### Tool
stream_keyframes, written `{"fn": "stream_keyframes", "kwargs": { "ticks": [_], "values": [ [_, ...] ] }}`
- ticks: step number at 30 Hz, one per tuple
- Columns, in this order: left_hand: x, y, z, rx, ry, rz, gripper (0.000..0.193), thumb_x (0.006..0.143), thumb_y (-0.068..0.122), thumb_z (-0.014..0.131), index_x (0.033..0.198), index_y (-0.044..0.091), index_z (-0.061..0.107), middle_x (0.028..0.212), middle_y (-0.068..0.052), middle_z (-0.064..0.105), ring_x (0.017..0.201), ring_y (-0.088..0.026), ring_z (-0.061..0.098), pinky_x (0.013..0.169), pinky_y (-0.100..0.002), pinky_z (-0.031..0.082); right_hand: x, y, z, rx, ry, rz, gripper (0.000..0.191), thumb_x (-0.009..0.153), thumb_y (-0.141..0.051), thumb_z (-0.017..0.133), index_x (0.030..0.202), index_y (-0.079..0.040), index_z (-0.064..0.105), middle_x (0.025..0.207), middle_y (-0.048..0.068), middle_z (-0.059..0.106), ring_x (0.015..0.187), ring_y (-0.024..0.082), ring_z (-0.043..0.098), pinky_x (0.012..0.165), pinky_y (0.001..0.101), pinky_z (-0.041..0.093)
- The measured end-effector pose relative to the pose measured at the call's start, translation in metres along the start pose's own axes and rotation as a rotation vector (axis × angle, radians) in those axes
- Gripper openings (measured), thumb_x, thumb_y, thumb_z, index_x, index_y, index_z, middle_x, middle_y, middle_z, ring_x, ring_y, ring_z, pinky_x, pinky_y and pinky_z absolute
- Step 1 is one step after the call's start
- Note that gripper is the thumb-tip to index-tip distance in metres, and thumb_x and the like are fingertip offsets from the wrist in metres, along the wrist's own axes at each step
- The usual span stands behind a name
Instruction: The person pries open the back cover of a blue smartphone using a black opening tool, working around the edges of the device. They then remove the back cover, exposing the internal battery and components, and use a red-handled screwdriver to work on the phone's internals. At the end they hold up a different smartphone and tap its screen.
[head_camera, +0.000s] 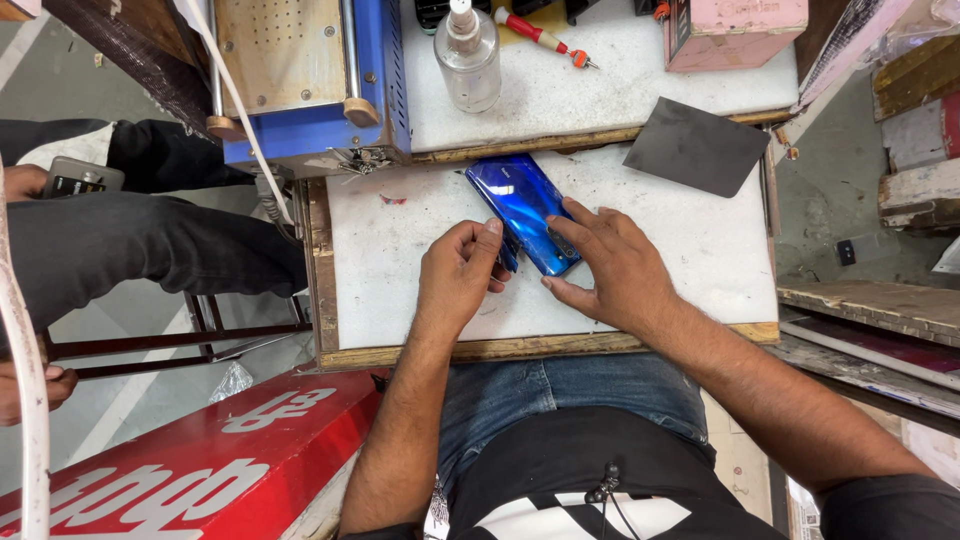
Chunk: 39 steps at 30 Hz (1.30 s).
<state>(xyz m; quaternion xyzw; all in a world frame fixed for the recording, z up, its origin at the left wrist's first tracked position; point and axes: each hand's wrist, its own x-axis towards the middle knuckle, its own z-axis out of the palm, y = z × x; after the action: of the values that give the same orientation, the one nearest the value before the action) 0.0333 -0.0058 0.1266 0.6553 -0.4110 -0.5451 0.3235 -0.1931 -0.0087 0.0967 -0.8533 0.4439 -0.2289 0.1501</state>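
Both hands on glossy blue glass-backed phone (524, 212), lying back-up on white work mat (400, 260). Left hand (455, 280) pinches its near-left edge w/ thumb + fingertip; right hand (612, 265) presses flat on near-right corner, fingers apart. Risk: uneven pinch force could crack glass or skid phone across mat.

Phone repair workshop: blue heating machine (310, 75), screwdriver (540, 35), solvent bottle (468, 58).

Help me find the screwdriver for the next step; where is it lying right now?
In the head view the red-handled screwdriver lies at the top centre of the white worktop, just right of the clear bottle and left of the pink box.
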Motion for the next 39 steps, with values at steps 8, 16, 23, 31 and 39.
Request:
{"fn": "stream_keyframes", "kwargs": {
  "ticks": [8,16,23,31,39],
  "values": [
    [0.003,-0.011,-0.004,-0.224,-0.081,0.024,0.037,0.104,0.036,0.059,0.102,0.0,0.067,0.08,-0.006,0.071,0.071,-0.012,0.071,0.062,-0.025,0.061,0.001,-0.001,-0.001,0.037,0.033,-0.013,0.072,0.082,-0.04,0.085,0.141,-0.012,0.053,0.146,0.016,0.058,0.124,0.037,0.059,0.107,0.0482,0.052],
    [0.005,-0.027,-0.013,-0.334,-0.182,-0.143,0.021,0.1,0.018,0.057,0.11,0.002,0.066,0.087,-0.005,0.074,0.072,-0.011,0.072,0.062,-0.023,0.059,-0.001,-0.002,0.003,0.007,0.036,-0.029,0.072,0.081,-0.04,0.085,0.139,-0.011,0.055,0.145,0.016,0.059,0.121,0.037,0.059,0.105,0.0459,0.052],
    [0.018,-0.025,-0.007,-0.23,-0.079,-0.108,0.017,0.099,0.014,0.064,0.106,0.0,0.071,0.074,-0.005,0.07,0.057,-0.009,0.063,0.049,-0.023,0.051,-0.001,-0.004,0.006,-0.059,0.043,-0.055,0.07,0.083,-0.04,0.084,0.139,-0.011,0.056,0.142,0.016,0.059,0.117,0.033,0.062,0.106,0.0439,0.054],
    [0.017,-0.007,-0.011,0.13,-0.153,-0.149,0.019,0.098,0.019,0.066,0.096,0.002,0.072,0.063,-0.001,0.064,0.048,-0.006,0.054,0.042,-0.022,0.044,-0.002,-0.006,0.005,-0.113,0.017,-0.08,0.07,0.082,-0.043,0.083,0.139,-0.011,0.056,0.139,0.018,0.059,0.116,0.034,0.063,0.103,0.0445,0.054],
    [0.021,-0.013,-0.018,0.04,-0.224,-0.151,0.017,0.097,0.018,0.066,0.1,0.004,0.073,0.064,0.0,0.063,0.048,-0.006,0.053,0.042,-0.023,0.042,-0.004,-0.013,-0.005,-0.073,0.036,-0.078,0.065,0.082,-0.039,0.083,0.136,-0.012,0.059,0.14,0.017,0.061,0.118,0.034,0.063,0.103,0.0438,0.055]
  ]
}}
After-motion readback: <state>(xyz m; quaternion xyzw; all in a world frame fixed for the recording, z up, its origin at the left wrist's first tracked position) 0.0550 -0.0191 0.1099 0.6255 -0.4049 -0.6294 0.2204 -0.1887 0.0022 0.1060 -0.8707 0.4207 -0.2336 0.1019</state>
